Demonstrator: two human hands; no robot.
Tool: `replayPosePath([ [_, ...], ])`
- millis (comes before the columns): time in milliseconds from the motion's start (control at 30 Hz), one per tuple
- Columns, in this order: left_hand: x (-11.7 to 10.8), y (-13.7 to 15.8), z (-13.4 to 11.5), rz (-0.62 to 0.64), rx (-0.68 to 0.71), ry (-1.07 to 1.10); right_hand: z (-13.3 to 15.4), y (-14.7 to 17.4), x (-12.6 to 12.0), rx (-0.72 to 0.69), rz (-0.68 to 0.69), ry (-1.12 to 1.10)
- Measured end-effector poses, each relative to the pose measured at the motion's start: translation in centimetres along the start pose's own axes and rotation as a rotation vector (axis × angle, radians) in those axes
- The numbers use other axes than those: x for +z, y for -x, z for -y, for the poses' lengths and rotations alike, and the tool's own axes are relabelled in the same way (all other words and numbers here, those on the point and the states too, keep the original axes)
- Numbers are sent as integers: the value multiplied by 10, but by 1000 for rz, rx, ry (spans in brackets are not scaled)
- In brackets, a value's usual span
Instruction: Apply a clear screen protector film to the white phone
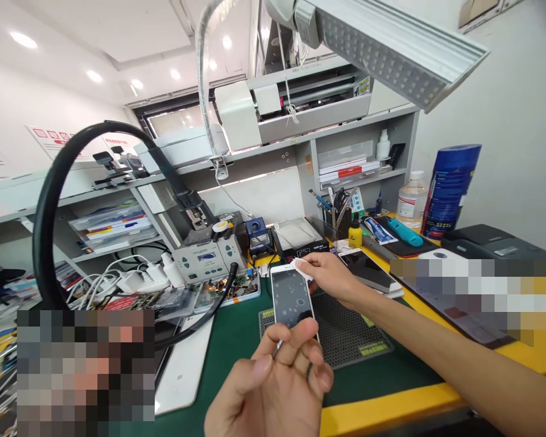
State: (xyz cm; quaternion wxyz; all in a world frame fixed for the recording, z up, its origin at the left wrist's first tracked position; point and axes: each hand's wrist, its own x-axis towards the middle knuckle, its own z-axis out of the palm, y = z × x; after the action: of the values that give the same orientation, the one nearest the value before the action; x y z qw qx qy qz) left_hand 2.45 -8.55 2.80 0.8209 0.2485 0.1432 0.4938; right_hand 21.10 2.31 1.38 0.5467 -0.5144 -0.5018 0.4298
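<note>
A white-framed smartphone (292, 297) with spots and smears on its dark screen is tilted up above the bench mat. My left hand (275, 379), palm up with curled fingers, grips its lower end, which those fingers partly hide. At the phone's top right corner, my right hand (330, 274) pinches a small white wipe (299, 263) against the edge. Most of the wipe is covered by the fingers. Under the phone lies a dark perforated pad (346, 334) with yellow-green labels.
A green mat (236, 352) covers the yellow-edged bench. On the left stand a hot-air station (207, 258) with a looping black hose (43, 230) and a tray of small parts (246, 285). Another phone (368, 270) lies right of my hand. An LED lamp (382, 54) hangs overhead.
</note>
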Motion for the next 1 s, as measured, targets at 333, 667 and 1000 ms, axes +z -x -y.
replayPosePath([
  [333,2,-10,0,-28,-25,23,0,1,-2,-20,29,-37],
  [667,-36,-80,-53,-190,108,-551,18,7,-10,-40,9,-161],
  [1000,-43,-95,-25,212,-286,-489,25,6,-23,-52,115,-165],
])
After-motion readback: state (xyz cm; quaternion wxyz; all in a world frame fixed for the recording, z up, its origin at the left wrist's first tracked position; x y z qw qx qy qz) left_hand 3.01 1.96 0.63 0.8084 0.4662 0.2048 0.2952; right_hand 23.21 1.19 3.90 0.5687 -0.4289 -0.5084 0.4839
